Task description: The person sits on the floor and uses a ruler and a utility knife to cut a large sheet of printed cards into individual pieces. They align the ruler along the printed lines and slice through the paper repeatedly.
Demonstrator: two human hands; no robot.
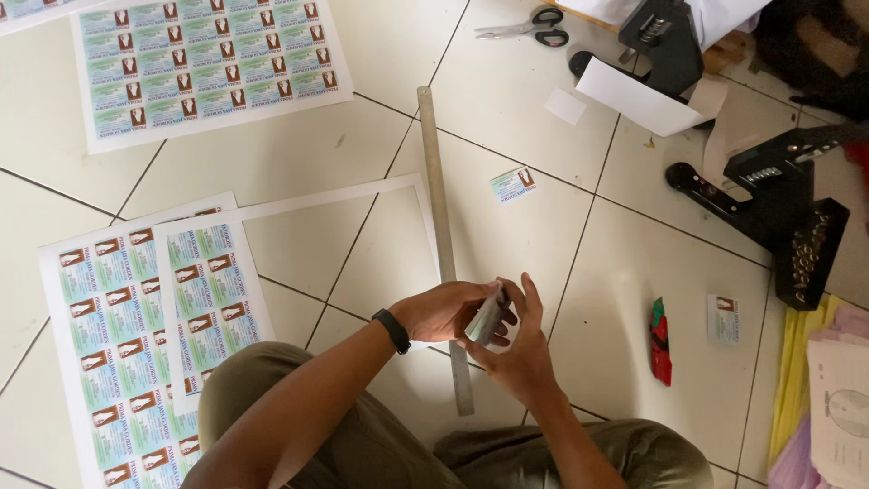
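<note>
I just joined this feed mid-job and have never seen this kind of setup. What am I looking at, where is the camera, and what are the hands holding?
There is no machine here: a person sits on a tiled floor and works with bare hands. The single picture comes from a camera on that person's head, looking down.

The left hand, with a black wristband, and the right hand together hold a small stack of cut cards between their fingers.

Under the hands lies a long metal ruler. To the left are printed sheets of uncut cards, plus an empty paper frame. Two loose cards lie on the tiles, with a red utility knife. At the top are scissors and two black punch-type tools; exactly what they are, I cannot tell.
</note>
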